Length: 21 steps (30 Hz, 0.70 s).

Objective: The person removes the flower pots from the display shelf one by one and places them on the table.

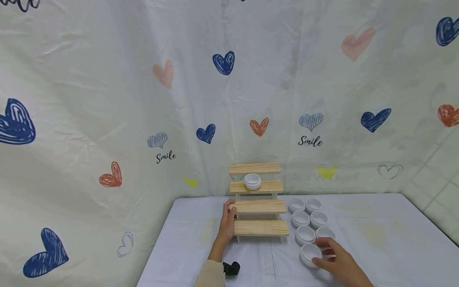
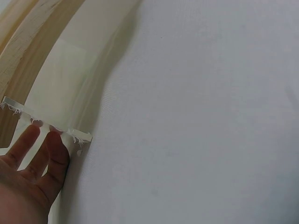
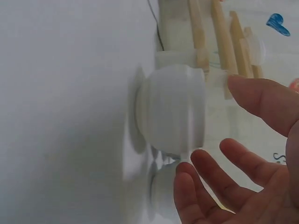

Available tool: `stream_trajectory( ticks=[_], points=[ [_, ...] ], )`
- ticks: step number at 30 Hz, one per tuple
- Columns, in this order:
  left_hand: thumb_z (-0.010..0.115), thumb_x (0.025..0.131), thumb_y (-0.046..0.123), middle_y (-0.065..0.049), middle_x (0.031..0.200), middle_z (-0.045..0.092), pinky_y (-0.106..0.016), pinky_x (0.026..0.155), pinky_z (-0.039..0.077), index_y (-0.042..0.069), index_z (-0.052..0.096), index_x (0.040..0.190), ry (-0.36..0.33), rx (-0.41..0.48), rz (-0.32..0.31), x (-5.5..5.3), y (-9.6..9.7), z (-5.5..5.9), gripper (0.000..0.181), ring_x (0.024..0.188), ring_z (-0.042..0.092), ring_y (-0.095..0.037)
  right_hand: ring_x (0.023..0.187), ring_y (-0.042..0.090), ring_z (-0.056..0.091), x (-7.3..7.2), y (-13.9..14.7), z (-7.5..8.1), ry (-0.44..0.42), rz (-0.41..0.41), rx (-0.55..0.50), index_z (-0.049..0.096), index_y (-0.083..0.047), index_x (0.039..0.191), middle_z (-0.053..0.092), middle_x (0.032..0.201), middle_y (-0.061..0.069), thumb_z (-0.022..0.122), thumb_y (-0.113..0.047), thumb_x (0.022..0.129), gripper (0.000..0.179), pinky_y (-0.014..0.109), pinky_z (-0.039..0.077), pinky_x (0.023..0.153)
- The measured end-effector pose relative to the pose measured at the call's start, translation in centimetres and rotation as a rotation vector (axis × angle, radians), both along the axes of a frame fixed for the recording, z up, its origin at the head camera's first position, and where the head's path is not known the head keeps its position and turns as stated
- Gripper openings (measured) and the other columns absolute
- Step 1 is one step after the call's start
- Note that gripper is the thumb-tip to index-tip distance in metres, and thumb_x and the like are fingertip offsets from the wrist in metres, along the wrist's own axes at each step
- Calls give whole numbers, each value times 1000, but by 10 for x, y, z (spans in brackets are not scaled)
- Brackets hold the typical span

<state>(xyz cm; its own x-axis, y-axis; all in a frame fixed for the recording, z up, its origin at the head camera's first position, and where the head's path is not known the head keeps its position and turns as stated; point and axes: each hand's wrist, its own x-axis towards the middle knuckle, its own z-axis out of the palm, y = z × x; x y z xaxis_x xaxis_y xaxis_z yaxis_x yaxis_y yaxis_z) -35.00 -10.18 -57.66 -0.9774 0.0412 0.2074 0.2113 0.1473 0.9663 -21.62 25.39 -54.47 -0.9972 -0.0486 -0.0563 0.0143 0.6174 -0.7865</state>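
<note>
A tiered display stand (image 1: 261, 228) with pale wooden shelves stands at the back of the table. One white bowl (image 1: 252, 182) sits on its second shelf from the top. My left hand (image 1: 225, 225) grips the stand's left end, thumb on a shelf; in the left wrist view its fingers (image 2: 57, 149) are at the clear side panel (image 2: 82, 136). Right of the stand, several white bowls are set in two columns. Around the nearest bowl (image 1: 310, 255), my right hand (image 1: 338, 261) has its fingers spread, and the right wrist view shows thumb and fingers just off the bowl's rim (image 3: 198, 109).
A white cloth covers the table (image 1: 376, 239). Behind it hangs a pale curtain (image 1: 272, 91) printed with hearts. A small black object (image 1: 231, 268) lies beside my left sleeve (image 1: 210, 274). Other bowls (image 1: 300, 218) stand close together behind the nearest one.
</note>
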Motion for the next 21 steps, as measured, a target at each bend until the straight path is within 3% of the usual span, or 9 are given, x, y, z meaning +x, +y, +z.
stream_trajectory(
  ticks=[3, 5, 10, 15, 21],
  points=[
    [35, 110, 48, -8, 162, 34, -66, 119, 24, 26, 40, 147, 6, -3, 8, -4, 0, -8, 43, 155, 22, -41, 111, 24, 63, 0, 2, 13, 29, 8, 17, 54, -2, 135, 62, 134, 15, 80, -32, 88, 62, 25, 54, 83],
    [35, 110, 46, -9, 162, 34, -67, 120, 24, 24, 40, 147, 8, 3, 0, 2, 0, 0, 43, 155, 21, -42, 111, 25, 63, 0, 1, 21, 65, 18, 23, 55, -4, 135, 63, 134, 16, 78, -32, 90, 58, 26, 54, 84],
    [35, 113, 34, -15, 160, 36, -65, 119, 26, 13, 40, 148, -4, 10, -37, 18, -2, 26, 41, 152, 26, -43, 103, 14, 65, -5, -8, 36, 179, 27, -1, 59, -7, 130, 67, 126, 13, 76, -27, 92, 46, 25, 55, 82],
    [34, 113, 33, -14, 156, 41, -60, 115, 32, 13, 39, 148, -7, -22, -40, 19, -3, 29, 41, 143, 38, -39, 98, 2, 63, -15, -23, 49, 286, 75, -57, 61, -9, 127, 67, 121, 8, 75, -25, 94, 39, 25, 56, 82],
    [34, 113, 33, -14, 156, 41, -60, 115, 33, 14, 40, 148, -14, -49, -32, 19, -3, 28, 40, 145, 37, -39, 102, 13, 65, -35, -46, 67, 331, 123, -110, 61, -10, 127, 67, 120, 7, 72, -27, 96, 37, 25, 55, 84]
  ],
)
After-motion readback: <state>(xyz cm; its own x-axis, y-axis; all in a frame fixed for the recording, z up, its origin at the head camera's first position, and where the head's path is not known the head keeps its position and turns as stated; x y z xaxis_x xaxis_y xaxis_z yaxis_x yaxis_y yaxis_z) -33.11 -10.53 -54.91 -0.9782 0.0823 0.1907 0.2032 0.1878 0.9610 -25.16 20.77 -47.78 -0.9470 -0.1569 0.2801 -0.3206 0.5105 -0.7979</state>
